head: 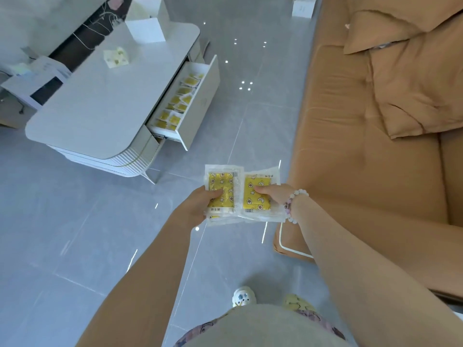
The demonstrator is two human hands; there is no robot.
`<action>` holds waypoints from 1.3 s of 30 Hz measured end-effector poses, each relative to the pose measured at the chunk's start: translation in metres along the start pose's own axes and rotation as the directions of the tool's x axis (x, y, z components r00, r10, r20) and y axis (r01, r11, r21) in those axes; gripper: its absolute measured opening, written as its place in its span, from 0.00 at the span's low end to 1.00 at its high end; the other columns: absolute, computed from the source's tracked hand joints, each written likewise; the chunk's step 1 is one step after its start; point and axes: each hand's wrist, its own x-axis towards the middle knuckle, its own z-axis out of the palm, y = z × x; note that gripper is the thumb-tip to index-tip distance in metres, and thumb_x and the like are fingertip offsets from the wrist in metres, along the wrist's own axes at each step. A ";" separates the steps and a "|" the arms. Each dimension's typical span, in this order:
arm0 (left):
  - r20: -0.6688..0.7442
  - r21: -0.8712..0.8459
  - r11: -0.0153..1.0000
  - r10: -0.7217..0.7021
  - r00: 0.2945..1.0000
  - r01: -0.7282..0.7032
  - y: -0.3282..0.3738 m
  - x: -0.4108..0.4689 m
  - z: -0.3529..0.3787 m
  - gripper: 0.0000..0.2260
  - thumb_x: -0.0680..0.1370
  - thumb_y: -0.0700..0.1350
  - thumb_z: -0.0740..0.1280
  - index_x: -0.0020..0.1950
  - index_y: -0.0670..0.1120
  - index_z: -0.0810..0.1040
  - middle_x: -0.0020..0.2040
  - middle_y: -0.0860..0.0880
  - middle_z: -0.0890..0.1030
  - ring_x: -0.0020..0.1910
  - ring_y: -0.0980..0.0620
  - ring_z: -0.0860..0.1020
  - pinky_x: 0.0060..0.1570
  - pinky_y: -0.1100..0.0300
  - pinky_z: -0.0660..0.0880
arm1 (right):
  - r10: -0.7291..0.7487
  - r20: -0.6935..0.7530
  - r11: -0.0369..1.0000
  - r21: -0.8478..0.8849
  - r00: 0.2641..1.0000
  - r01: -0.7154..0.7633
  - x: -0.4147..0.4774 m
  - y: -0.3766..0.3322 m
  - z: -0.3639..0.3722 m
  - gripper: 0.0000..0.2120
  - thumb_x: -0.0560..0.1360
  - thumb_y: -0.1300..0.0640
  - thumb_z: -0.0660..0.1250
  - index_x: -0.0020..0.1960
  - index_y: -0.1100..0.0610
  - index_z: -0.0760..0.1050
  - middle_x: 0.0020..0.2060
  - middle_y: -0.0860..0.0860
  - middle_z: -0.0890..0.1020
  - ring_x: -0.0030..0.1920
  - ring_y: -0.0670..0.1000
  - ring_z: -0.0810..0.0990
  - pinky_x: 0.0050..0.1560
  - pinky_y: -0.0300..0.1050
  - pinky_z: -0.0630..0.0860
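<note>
grey floor tiles (100, 221) lie well below. left hand (200, 204) pinches a stack of yellow packets (221, 181) between thumb and fingers, and right hand (271, 194) pinches a single packet (258, 204). the slick wrappers could slide loose before the open drawer (198, 113).

Both hands (200, 204) (271, 194) grip yellow packets (256, 196) above the grey floor (100, 221)
</note>
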 end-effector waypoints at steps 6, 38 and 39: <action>-0.017 -0.061 0.997 -0.039 0.999 0.038 0.020 0.024 -0.019 0.06 0.79 0.38 0.62 0.54 0.44 0.76 0.48 0.47 0.82 0.46 0.49 0.81 0.47 0.55 0.78 | 0.024 0.001 1.000 -0.013 1.000 -0.023 0.030 -0.035 0.002 0.31 0.70 0.36 0.67 0.62 0.58 0.74 0.59 0.52 0.79 0.45 0.51 0.78 0.38 0.40 0.74; -0.324 -0.326 0.944 -0.163 0.932 0.052 0.251 0.269 -0.097 0.12 0.79 0.36 0.63 0.62 0.40 0.74 0.59 0.41 0.79 0.50 0.44 0.77 0.53 0.49 0.74 | -0.006 0.180 1.000 -0.013 0.984 0.009 0.280 -0.328 -0.068 0.27 0.69 0.43 0.73 0.61 0.58 0.76 0.57 0.53 0.81 0.58 0.55 0.79 0.66 0.51 0.70; -0.322 -0.326 0.943 -0.181 0.929 0.070 0.257 0.277 -0.104 0.12 0.79 0.36 0.63 0.63 0.40 0.74 0.57 0.42 0.80 0.49 0.45 0.78 0.53 0.49 0.74 | -0.007 0.177 1.000 -0.012 0.984 0.009 0.284 -0.344 -0.067 0.24 0.71 0.45 0.72 0.61 0.58 0.76 0.56 0.53 0.81 0.58 0.54 0.78 0.66 0.50 0.70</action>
